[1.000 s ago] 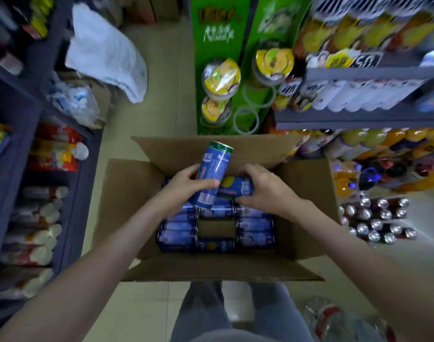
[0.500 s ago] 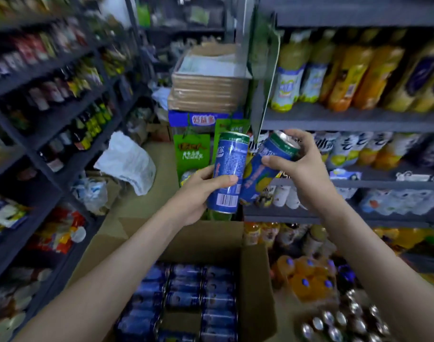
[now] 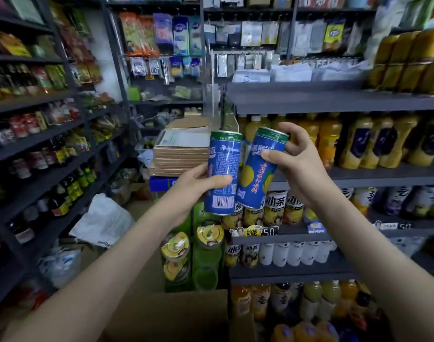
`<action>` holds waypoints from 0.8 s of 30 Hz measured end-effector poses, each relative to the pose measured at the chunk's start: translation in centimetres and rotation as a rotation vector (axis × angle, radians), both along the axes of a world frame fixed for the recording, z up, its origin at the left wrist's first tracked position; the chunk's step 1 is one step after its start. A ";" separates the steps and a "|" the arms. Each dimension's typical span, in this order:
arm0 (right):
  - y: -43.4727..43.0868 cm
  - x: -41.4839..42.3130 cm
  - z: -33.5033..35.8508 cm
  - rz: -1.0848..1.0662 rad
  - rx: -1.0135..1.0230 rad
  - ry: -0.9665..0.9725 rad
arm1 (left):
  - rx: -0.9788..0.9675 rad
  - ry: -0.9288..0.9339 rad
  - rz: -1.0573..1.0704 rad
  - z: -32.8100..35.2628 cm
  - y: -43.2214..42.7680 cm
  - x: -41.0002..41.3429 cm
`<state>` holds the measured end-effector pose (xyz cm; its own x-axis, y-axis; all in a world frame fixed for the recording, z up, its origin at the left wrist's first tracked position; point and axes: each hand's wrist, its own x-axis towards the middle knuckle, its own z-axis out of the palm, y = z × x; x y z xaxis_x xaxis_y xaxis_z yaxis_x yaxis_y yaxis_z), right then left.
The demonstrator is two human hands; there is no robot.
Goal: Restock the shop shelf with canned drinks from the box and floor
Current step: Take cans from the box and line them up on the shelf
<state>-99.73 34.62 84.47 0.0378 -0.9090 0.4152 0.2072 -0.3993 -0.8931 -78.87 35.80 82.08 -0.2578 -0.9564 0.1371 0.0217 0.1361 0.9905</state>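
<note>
A narrow shop aisle lined with dark grey metal shelves (image 3: 334, 102) of bottled drinks; a brown cardboard box (image 3: 176, 314) lies low in view. Both arms extend forward at shelf height. The left hand (image 3: 193, 183) grips an upright blue barcoded drink can (image 3: 223, 169), and the right hand (image 3: 297, 164) pinches a tilted blue fruit-printed drink can (image 3: 258, 174) just beside it.

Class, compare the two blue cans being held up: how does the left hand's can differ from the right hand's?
The left-hand can stands nearly upright; the right-hand can leans, top to the right. The left-hand can shows its barcode and small print; the right-hand can shows yellow fruit art. Both are slim, blue, green-banded at the top.
</note>
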 end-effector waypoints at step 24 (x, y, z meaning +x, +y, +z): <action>-1.2 -18.1 0.6 0.082 -0.031 0.112 | -0.011 -0.039 -0.058 -0.4 -3.5 -19.6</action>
